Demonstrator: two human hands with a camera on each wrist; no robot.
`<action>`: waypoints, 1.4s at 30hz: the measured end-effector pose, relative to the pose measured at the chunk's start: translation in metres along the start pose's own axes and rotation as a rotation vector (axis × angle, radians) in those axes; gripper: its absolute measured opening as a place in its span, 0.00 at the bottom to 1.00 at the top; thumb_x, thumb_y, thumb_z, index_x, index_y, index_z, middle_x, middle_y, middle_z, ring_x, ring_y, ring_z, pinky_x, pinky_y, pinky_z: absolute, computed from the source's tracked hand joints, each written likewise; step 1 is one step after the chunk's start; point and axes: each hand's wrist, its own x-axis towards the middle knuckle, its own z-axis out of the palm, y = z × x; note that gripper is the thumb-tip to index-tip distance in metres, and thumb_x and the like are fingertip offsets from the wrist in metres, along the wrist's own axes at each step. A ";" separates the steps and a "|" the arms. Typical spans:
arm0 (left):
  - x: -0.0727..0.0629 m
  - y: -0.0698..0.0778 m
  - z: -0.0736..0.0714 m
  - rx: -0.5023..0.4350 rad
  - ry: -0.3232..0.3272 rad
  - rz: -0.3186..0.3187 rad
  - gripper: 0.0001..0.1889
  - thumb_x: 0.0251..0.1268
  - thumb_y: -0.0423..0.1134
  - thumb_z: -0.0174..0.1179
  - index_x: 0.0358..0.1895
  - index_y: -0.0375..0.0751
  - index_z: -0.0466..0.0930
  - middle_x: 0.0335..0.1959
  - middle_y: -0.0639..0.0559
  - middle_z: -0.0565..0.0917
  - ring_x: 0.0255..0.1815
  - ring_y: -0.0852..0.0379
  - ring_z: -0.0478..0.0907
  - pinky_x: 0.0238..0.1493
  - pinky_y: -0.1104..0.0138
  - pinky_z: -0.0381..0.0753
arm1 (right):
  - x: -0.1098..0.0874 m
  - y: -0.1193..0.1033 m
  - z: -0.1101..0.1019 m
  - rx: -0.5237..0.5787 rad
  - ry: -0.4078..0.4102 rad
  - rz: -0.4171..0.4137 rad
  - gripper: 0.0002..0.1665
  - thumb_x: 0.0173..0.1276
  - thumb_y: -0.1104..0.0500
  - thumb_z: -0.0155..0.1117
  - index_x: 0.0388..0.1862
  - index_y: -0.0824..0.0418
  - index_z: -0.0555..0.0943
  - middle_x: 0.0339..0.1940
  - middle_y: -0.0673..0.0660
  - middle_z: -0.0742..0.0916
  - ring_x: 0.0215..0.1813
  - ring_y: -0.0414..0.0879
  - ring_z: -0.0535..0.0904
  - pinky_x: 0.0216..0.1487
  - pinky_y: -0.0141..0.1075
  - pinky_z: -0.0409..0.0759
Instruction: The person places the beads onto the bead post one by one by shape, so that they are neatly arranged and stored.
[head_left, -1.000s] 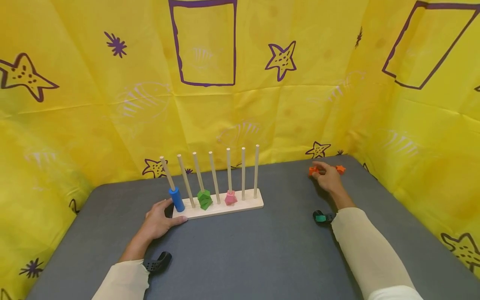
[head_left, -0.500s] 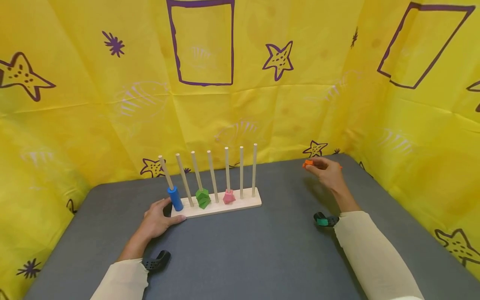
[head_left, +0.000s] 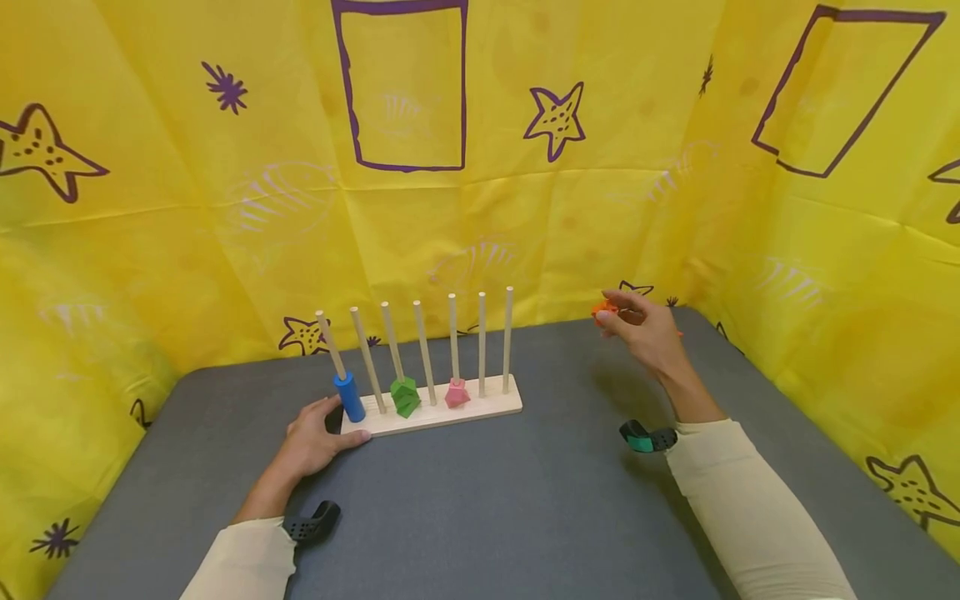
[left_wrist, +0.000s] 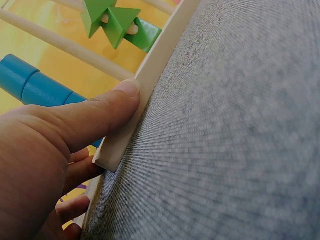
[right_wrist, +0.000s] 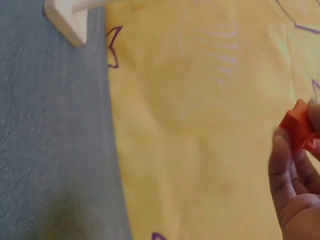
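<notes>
My left hand (head_left: 311, 437) grips the left end of a wooden peg board (head_left: 487, 406), thumb along its front edge and fingers behind. In the left wrist view the thumb (left_wrist: 107, 112) lies on the base's edge. Blue cylinder beads (head_left: 348, 398) fill the bottom of the leftmost peg. Green angular beads (head_left: 406, 397) sit on the third peg, and a pink piece (head_left: 457, 393) on the fifth. Off to the right, my right hand (head_left: 648, 335) pinches an orange star-shaped bead (right_wrist: 298, 125) between thumb and fingers, above the table.
A bit of orange (head_left: 680, 334) shows behind my right hand, mostly hidden. The grey table (head_left: 480, 517) meets a yellow patterned cloth (head_left: 405, 217) at the back and sides. Several tall pegs (head_left: 508, 342) stand up from the board.
My right hand has picked the orange bead up from the table and carried it up and slightly left. My left hand keeps its hold on the peg board.
</notes>
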 end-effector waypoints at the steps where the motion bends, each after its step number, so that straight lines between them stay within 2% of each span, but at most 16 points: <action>1: 0.000 0.000 0.000 0.001 -0.002 0.000 0.53 0.51 0.60 0.70 0.72 0.28 0.57 0.68 0.24 0.59 0.68 0.24 0.49 0.60 0.31 0.46 | 0.001 0.000 0.001 -0.016 0.009 -0.014 0.28 0.65 0.59 0.68 0.62 0.66 0.76 0.44 0.58 0.85 0.37 0.49 0.84 0.42 0.34 0.81; 4: 0.000 0.000 0.000 0.001 -0.004 -0.002 0.53 0.50 0.60 0.70 0.72 0.28 0.57 0.68 0.24 0.59 0.68 0.25 0.49 0.60 0.31 0.45 | 0.003 -0.007 0.006 -0.030 0.022 -0.040 0.24 0.64 0.57 0.69 0.57 0.67 0.79 0.42 0.57 0.86 0.40 0.50 0.84 0.41 0.33 0.81; 7: 0.000 0.000 0.001 0.000 0.000 0.002 0.53 0.51 0.59 0.70 0.72 0.28 0.57 0.68 0.24 0.59 0.68 0.25 0.49 0.60 0.32 0.45 | 0.006 -0.015 0.010 -0.022 0.001 -0.065 0.22 0.65 0.57 0.69 0.54 0.67 0.81 0.41 0.57 0.87 0.42 0.53 0.83 0.42 0.34 0.81; 14: 0.001 -0.004 0.000 0.007 0.006 0.021 0.52 0.52 0.59 0.70 0.71 0.28 0.57 0.67 0.24 0.60 0.68 0.26 0.50 0.61 0.32 0.45 | 0.019 -0.040 0.024 -0.058 -0.028 -0.125 0.21 0.66 0.57 0.67 0.55 0.66 0.81 0.40 0.56 0.88 0.41 0.51 0.84 0.43 0.34 0.80; 17: 0.002 -0.003 -0.001 0.008 0.008 0.020 0.52 0.52 0.59 0.70 0.71 0.27 0.57 0.67 0.24 0.60 0.68 0.25 0.49 0.60 0.31 0.45 | 0.024 -0.052 0.030 -0.068 -0.032 -0.130 0.22 0.66 0.55 0.68 0.55 0.64 0.82 0.40 0.56 0.88 0.41 0.54 0.83 0.43 0.36 0.79; 22: 0.002 -0.001 -0.003 0.009 0.005 0.002 0.53 0.52 0.60 0.69 0.72 0.27 0.56 0.68 0.23 0.58 0.68 0.24 0.49 0.60 0.31 0.46 | 0.031 -0.066 0.041 -0.054 -0.054 -0.160 0.22 0.66 0.57 0.67 0.57 0.63 0.81 0.46 0.60 0.86 0.41 0.53 0.83 0.43 0.38 0.80; 24: 0.002 -0.001 -0.003 0.008 0.003 -0.003 0.53 0.52 0.60 0.70 0.72 0.28 0.56 0.68 0.24 0.58 0.68 0.24 0.49 0.60 0.31 0.45 | 0.034 -0.069 0.046 -0.049 -0.063 -0.178 0.22 0.66 0.59 0.68 0.58 0.64 0.80 0.49 0.61 0.84 0.41 0.50 0.83 0.43 0.37 0.80; 27: 0.002 -0.001 -0.002 0.006 0.000 -0.008 0.53 0.52 0.59 0.70 0.72 0.28 0.56 0.68 0.24 0.59 0.68 0.24 0.49 0.60 0.31 0.45 | 0.037 -0.072 0.053 -0.050 -0.063 -0.196 0.23 0.65 0.60 0.69 0.58 0.65 0.80 0.48 0.62 0.85 0.41 0.48 0.83 0.43 0.36 0.80; 31: 0.001 0.000 -0.002 0.004 -0.004 -0.009 0.53 0.51 0.60 0.70 0.72 0.28 0.56 0.68 0.24 0.59 0.68 0.24 0.49 0.60 0.31 0.45 | 0.041 -0.077 0.063 -0.044 -0.063 -0.230 0.21 0.64 0.62 0.69 0.55 0.67 0.81 0.42 0.63 0.87 0.42 0.51 0.83 0.43 0.36 0.81; 34: 0.001 0.000 -0.001 0.004 -0.003 0.000 0.53 0.51 0.60 0.70 0.72 0.28 0.56 0.68 0.24 0.59 0.68 0.25 0.49 0.60 0.31 0.45 | 0.044 -0.079 0.070 -0.026 -0.073 -0.250 0.20 0.64 0.65 0.68 0.54 0.69 0.81 0.42 0.64 0.86 0.41 0.55 0.83 0.42 0.37 0.81; 37: 0.002 0.000 0.000 0.002 0.000 0.011 0.52 0.52 0.59 0.70 0.72 0.28 0.57 0.67 0.24 0.60 0.68 0.25 0.49 0.60 0.31 0.44 | 0.046 -0.080 0.076 -0.003 -0.087 -0.248 0.20 0.64 0.67 0.67 0.55 0.70 0.80 0.42 0.65 0.86 0.40 0.56 0.84 0.40 0.37 0.81; 42: 0.001 0.000 0.001 -0.002 0.002 0.022 0.51 0.52 0.58 0.70 0.71 0.28 0.59 0.67 0.25 0.61 0.68 0.26 0.50 0.60 0.31 0.44 | 0.048 -0.078 0.085 -0.012 -0.117 -0.221 0.20 0.64 0.65 0.68 0.55 0.69 0.81 0.41 0.62 0.85 0.39 0.53 0.83 0.38 0.35 0.81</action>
